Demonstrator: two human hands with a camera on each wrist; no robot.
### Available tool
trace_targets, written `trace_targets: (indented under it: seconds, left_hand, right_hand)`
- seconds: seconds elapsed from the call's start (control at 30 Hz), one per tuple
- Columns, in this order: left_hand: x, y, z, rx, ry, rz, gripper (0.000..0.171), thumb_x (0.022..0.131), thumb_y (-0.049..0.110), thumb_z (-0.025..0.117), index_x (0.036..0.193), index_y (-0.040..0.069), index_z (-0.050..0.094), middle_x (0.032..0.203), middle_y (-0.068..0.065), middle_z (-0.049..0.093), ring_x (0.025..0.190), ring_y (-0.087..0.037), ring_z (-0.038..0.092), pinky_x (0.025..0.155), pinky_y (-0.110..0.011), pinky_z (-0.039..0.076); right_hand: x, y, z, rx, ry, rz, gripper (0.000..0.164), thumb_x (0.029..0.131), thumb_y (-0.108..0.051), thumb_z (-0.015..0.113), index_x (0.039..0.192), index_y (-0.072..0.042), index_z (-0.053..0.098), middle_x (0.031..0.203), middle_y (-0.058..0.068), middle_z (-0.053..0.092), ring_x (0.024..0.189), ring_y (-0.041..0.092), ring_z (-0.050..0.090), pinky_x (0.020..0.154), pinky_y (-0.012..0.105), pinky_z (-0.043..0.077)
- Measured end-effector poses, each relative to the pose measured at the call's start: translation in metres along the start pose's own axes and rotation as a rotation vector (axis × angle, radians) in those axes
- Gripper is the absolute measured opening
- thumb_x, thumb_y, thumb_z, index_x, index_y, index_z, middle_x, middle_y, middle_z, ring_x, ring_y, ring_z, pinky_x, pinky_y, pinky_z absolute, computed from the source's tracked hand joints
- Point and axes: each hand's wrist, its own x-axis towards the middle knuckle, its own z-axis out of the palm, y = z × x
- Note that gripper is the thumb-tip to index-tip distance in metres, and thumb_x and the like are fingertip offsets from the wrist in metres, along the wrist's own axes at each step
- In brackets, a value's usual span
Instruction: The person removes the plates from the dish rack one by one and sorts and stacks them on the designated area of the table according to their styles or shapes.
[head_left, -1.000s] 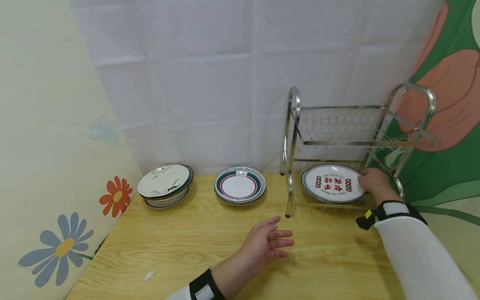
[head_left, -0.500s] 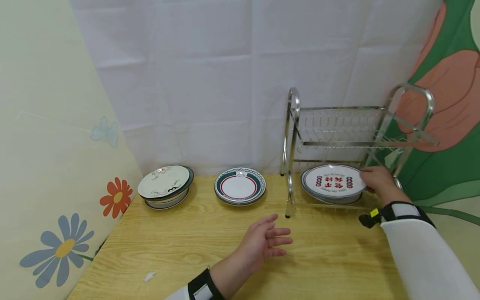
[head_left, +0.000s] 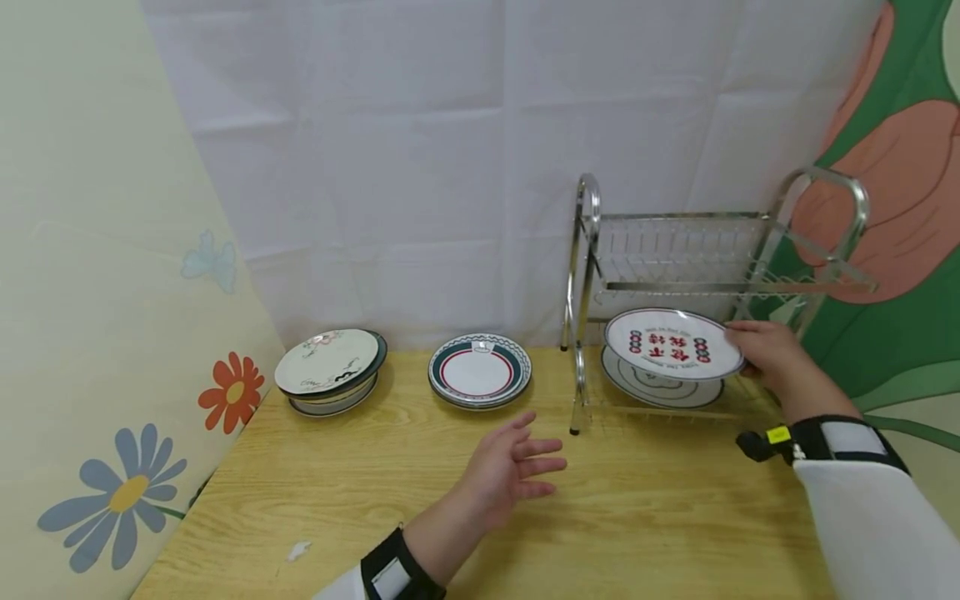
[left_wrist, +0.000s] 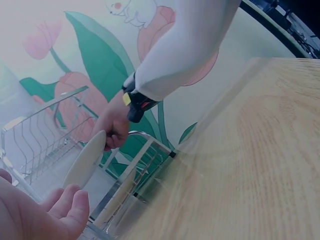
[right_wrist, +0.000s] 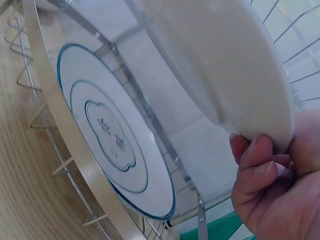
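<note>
In the head view my right hand point(head_left: 772, 354) pinches the right rim of an oval white plate point(head_left: 675, 343) with red characters. This plate is raised above a second plate point(head_left: 663, 390) on the lower tier of a metal dish rack point(head_left: 587, 308). The right wrist view shows the pale underside of the held plate point(right_wrist: 225, 65), fingers curled under its rim. Beside it the blue-rimmed lower plate point(right_wrist: 115, 130) lies in the rack. My left hand point(head_left: 506, 471) hovers over the table with fingers spread, holding nothing; in the left wrist view its fingers point(left_wrist: 65, 210) show at bottom left.
A stack of plates with a green-and-red ringed top plate point(head_left: 480, 372) stands at the middle back of the table point(head_left: 337, 500). Further left is another stack, topped by a cream plate point(head_left: 327, 362). The rack's upper tier point(head_left: 735, 287) spans above the held plate. A white scrap point(head_left: 298, 550) lies front left.
My right hand has lifted the oval plate up off the lower plate, which now shows beneath it. My left hand has drifted slightly to the left.
</note>
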Motion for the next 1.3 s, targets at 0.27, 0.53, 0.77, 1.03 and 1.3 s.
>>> trace_targets:
  seconds: [0.27, 0.53, 0.77, 1.03, 1.3]
  left_hand:
    - [-0.001, 0.011, -0.008, 0.004, 0.024, 0.006, 0.053, 0.107, 0.029, 0.043, 0.158, 0.015, 0.038, 0.134, -0.020, 0.069, 0.112, -0.031, 0.074, 0.089, -0.047, 0.060]
    - [-0.001, 0.019, -0.015, 0.025, -0.013, 0.028, 0.054, 0.106, 0.031, 0.043, 0.157, 0.015, 0.038, 0.138, -0.021, 0.066, 0.113, -0.029, 0.072, 0.090, -0.046, 0.060]
    - [-0.005, 0.029, -0.019, 0.063, -0.019, 0.028, 0.055, 0.106, 0.033, 0.042, 0.158, 0.016, 0.035, 0.141, -0.022, 0.063, 0.110, -0.026, 0.072, 0.088, -0.046, 0.060]
    - [-0.009, 0.044, -0.024, 0.182, -0.036, 0.046, 0.057, 0.108, 0.038, 0.039, 0.162, 0.026, 0.027, 0.123, -0.017, 0.074, 0.087, -0.016, 0.076, 0.073, -0.033, 0.059]
    - [-0.022, 0.066, -0.030, 0.276, 0.009, 0.167, 0.061, 0.109, 0.046, 0.032, 0.164, 0.026, 0.017, 0.084, 0.002, 0.075, 0.069, -0.014, 0.072, 0.065, -0.028, 0.055]
  right_hand:
    - [-0.025, -0.005, 0.001, 0.006, -0.091, -0.071, 0.068, 0.110, -0.035, 0.035, 0.158, 0.011, 0.019, 0.078, -0.024, 0.060, 0.068, 0.001, 0.061, 0.062, 0.028, 0.056]
    - [-0.052, -0.009, 0.011, 0.152, -0.159, -0.098, 0.064, 0.110, -0.034, 0.044, 0.157, 0.007, 0.028, 0.081, -0.019, 0.071, 0.066, 0.004, 0.067, 0.060, 0.027, 0.057]
    - [-0.074, -0.027, 0.031, 0.354, -0.258, -0.159, 0.017, 0.108, -0.028, 0.053, 0.123, -0.031, 0.061, 0.090, -0.010, 0.076, 0.071, 0.008, 0.072, 0.061, 0.025, 0.058]
    - [-0.096, -0.061, 0.067, 0.468, -0.338, -0.270, 0.017, 0.108, -0.024, 0.054, 0.119, -0.030, 0.065, 0.093, -0.002, 0.079, 0.073, 0.011, 0.075, 0.061, 0.025, 0.060]
    - [-0.113, -0.095, 0.109, 0.486, -0.371, -0.282, 0.056, 0.109, -0.022, 0.049, 0.153, 0.011, 0.035, 0.097, -0.004, 0.079, 0.078, 0.011, 0.076, 0.064, 0.026, 0.061]
